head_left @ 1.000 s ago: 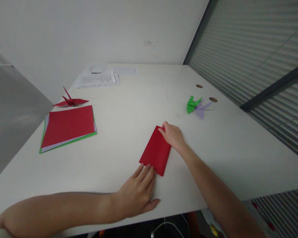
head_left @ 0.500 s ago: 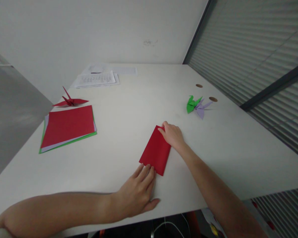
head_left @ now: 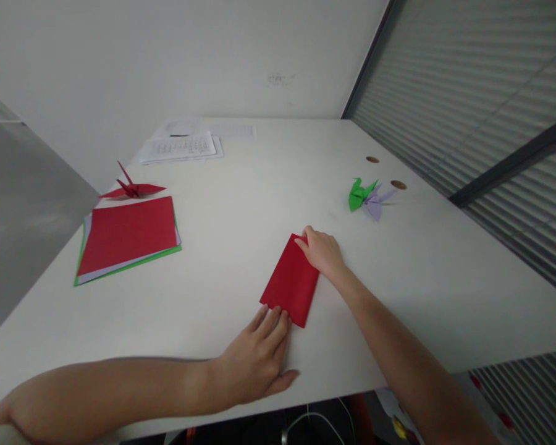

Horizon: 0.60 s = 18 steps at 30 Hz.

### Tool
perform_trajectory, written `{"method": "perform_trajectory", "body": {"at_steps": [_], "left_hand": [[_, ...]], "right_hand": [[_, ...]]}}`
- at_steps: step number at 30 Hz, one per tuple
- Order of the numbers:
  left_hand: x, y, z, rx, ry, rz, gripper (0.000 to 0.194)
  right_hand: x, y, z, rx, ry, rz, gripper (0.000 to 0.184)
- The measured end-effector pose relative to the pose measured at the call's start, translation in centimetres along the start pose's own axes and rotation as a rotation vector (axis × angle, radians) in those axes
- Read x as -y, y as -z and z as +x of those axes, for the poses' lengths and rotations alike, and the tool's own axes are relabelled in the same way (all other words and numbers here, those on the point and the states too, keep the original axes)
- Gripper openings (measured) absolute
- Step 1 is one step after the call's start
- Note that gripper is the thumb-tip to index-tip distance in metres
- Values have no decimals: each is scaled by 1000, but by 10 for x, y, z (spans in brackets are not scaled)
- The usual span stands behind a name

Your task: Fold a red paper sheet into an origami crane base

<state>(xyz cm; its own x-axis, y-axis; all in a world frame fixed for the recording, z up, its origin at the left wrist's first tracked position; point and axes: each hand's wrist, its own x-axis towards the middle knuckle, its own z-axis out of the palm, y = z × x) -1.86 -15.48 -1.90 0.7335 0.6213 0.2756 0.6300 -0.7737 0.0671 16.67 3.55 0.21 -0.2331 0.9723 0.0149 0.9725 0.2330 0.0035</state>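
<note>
A folded sheet of red paper (head_left: 291,278) lies at an angle on the white table in front of me. My left hand (head_left: 258,353) rests flat by its near edge, fingertips touching the paper and thumb stretched out to the right. At the far right corner, my right hand (head_left: 322,252) pinches the paper between thumb and fingers; the fingers under or behind the edge are partly hidden. The near right part of the sheet bulges slightly rather than lying fully flat.
A stack of coloured paper (head_left: 130,235), red on top, lies left, with a red paper crane (head_left: 132,189) behind it. Right stand a green crane (head_left: 359,195) and a lilac crane (head_left: 374,204), near two table holes. Printed sheets (head_left: 180,147) lie at the back.
</note>
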Motion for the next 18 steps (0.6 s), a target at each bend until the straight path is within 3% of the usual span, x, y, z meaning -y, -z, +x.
{"method": "perform_trajectory", "body": {"at_steps": [18], "left_hand": [[-1, 0, 1, -42, 8, 22, 64]], "right_hand": [[0, 1, 1, 3, 12, 20, 21]]}}
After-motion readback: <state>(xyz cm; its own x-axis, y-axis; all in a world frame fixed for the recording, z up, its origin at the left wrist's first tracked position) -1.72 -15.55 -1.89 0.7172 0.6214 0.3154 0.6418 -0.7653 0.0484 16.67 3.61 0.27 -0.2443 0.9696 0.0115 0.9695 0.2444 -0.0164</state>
